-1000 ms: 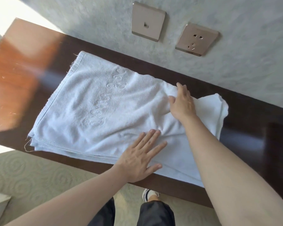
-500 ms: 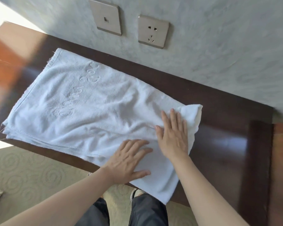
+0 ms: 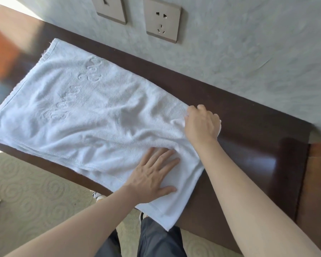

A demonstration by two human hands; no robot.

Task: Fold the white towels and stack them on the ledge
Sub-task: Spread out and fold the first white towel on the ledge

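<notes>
White terry cloth covers most of the dark wooden ledge: the towel lies spread flat along it, doubled over, with raised lettering woven into its left half. Its far edge runs close to the wall, while its near right corner hangs off the front of the ledge above the person's dark trousers.

Both hands work at the right end of the towel, near each other but not touching. The left hand lies palm down on the cloth by the front edge, fingers straight and spread, pressing the fabric flat. The right hand sits farther back, at the towel's right edge, with its fingers curled down over that edge and the cloth bunched into soft wrinkles beneath them; it appears to grip the edge, though the fingertips are hidden under the hand. A ridge of creases runs between the two hands.

To the right of the right hand the ledge is bare polished wood. Two metal plates are set in the wall above the towel, a switch and a socket. Patterned beige carpet shows below the ledge, and a white shoe peeks out under the left forearm.
</notes>
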